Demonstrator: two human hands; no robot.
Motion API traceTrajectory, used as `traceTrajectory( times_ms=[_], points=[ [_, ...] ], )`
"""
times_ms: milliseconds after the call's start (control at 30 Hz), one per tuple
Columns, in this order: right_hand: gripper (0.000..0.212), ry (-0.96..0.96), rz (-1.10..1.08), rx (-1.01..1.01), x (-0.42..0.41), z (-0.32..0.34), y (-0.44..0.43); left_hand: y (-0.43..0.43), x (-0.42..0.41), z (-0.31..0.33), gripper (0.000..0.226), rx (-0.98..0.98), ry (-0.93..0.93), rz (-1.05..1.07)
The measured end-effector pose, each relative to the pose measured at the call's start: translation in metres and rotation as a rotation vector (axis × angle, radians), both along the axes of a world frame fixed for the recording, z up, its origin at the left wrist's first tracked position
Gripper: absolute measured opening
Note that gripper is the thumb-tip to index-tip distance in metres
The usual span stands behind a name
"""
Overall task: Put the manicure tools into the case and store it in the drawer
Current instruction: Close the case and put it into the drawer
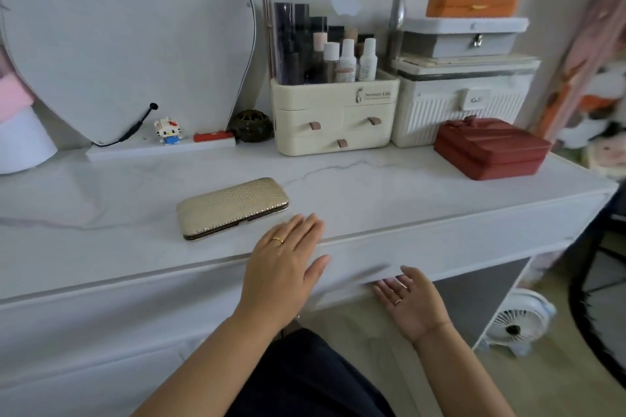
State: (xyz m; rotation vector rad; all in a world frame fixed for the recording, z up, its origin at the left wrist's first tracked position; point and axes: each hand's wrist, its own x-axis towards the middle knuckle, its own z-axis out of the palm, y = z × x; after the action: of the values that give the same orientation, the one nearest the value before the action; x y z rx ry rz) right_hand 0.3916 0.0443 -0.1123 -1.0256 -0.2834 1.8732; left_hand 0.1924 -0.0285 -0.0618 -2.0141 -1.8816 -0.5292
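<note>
- The gold, quilted-texture, rectangular manicure case [233, 207] lies shut on the white marble-pattern dressing table top [389, 186], near the front edge. No loose tools show on the surface, so I judge them already packed.
- The person's left hand [288, 264] rests flat, fingers spread, over the front lip of the table, just to the right of the case and not touching it. It holds nothing.
- The right hand [411, 301] is palm-up with fingers loosely open, its tips under the lower edge of the white drawer front [440, 250]. It grips nothing; whether the fingertips have caught the edge I cannot tell.
- Step in hand, as I judge it: opening the drawer. The front appears flush or nearly so.
- Next move calls for a pull from beneath, then lifting the case and laying it inside.
- The drawer's contents are hidden.
- The cream plastic cosmetic organiser with a clear domed lid [333, 78] holds dark tubes and small white bottles; its three little drawers are shut.
- The red lidded box [491, 152] stands closed, contents unseen.
</note>
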Motion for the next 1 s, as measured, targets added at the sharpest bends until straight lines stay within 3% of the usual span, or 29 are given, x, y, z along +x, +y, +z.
traceTrajectory(
  times_ms=[133, 433, 500, 533, 633, 733, 833, 1000],
  points=[
    [0.035, 0.136, 0.029, -0.057, 0.004, 0.001, 0.001, 0.0, 0.002, 0.003, 0.051, 0.007, -0.012, 0.02],
    [0.033, 0.135, 0.079, 0.011, 0.028, -0.016, -0.024, -0.001, 0.003, 0.0, 0.053, 0.017, -0.066, 0.022],
    [0.038, -0.039, 0.063, 0.06, 0.036, -0.019, -0.027, -0.002, 0.005, 0.001, 0.056, 0.01, -0.065, 0.027],
    [0.046, -0.226, 0.011, 0.128, 0.04, -0.018, -0.029, -0.003, 0.007, 0.002, 0.059, 0.003, -0.065, 0.031],
    [0.075, -1.04, -0.29, 0.548, 0.056, -0.006, -0.036, -0.007, 0.013, 0.003, 0.067, -0.033, -0.07, 0.047],
    [0.055, -1.443, -0.385, 1.039, 0.061, 0.022, -0.035, -0.011, 0.017, 0.002, 0.071, -0.076, -0.075, 0.069],
    [0.037, -1.666, -0.206, 1.217, 0.058, 0.03, -0.023, -0.014, 0.018, 0.006, 0.08, -0.13, -0.103, 0.073],
    [0.042, -1.655, -0.215, 1.171, 0.058, 0.03, -0.022, -0.014, 0.018, 0.013, 0.098, -0.197, -0.135, 0.083]
  ],
)
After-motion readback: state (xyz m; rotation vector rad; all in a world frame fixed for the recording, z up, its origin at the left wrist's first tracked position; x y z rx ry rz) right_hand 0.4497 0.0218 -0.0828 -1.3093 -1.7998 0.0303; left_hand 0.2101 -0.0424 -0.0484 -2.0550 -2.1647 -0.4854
